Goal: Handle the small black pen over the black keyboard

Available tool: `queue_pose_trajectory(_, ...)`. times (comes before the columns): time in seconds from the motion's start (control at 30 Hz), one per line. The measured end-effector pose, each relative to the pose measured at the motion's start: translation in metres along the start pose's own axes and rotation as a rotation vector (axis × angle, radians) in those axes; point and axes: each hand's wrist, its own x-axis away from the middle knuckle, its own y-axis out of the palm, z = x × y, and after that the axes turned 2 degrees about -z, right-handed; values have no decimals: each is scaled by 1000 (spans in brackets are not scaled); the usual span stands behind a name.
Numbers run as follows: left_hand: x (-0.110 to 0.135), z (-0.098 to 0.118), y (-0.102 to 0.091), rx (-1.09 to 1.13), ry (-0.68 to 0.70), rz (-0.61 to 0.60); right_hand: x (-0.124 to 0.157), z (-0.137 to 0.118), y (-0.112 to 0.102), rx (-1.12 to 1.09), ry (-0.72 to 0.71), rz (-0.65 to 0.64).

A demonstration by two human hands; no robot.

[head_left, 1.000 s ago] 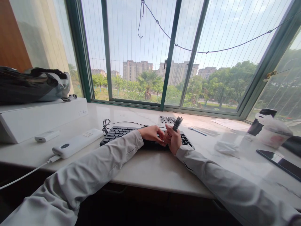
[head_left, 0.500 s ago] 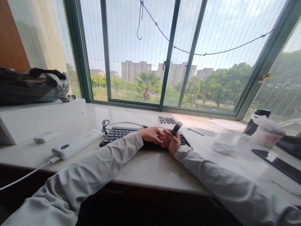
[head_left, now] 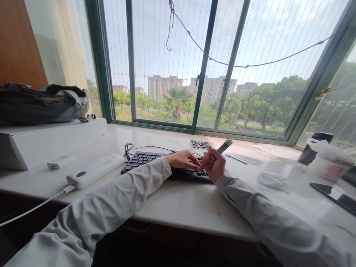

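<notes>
A black keyboard (head_left: 143, 158) lies on the white marble-look counter, its left part fully keyed and several spots at its right showing bare key sockets. My right hand (head_left: 213, 163) is closed in a fist around a dark, flat, narrow tool (head_left: 226, 145); one end sticks out above the fist toward the upper right, and its exact kind is unclear. Over the keyboard's right half, my left hand (head_left: 184, 160) has thumb and fingers pinched together close to the right hand. Whatever lies between those fingertips is too small to make out. Loose black keycaps (head_left: 199, 144) lie in rows behind the keyboard.
Left of the keyboard are a white power bank (head_left: 96, 170) with a cable, a small white device (head_left: 61, 162) and a white box (head_left: 52, 141). On the right lie a pen (head_left: 236, 159), crumpled plastic (head_left: 272, 180), a phone (head_left: 333, 196) and a bagged item (head_left: 330, 159).
My right fist has turned and lifted slightly away from the left hand, so the dark tool leans further right. My left hand stays over the keyboard. The whole view has shifted a little.
</notes>
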Motion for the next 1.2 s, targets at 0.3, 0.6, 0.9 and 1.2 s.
queue_pose_trajectory(0.3, 1, 6, 4, 73, 21, 70, -8, -8, -9, -142, 67, 22)
queue_pose_trajectory(0.6, -2, 1, 14, -26, 99, 144, -14, -3, -15, -173, 132, 129)
queue_pose_trajectory(0.9, -2, 6, 21, -113, 137, 275, -17, -3, -17, -157, 87, 134)
queue_pose_trajectory(1.2, -3, 4, 21, -22, 84, 384, -20, -5, -24, -67, -57, 122)
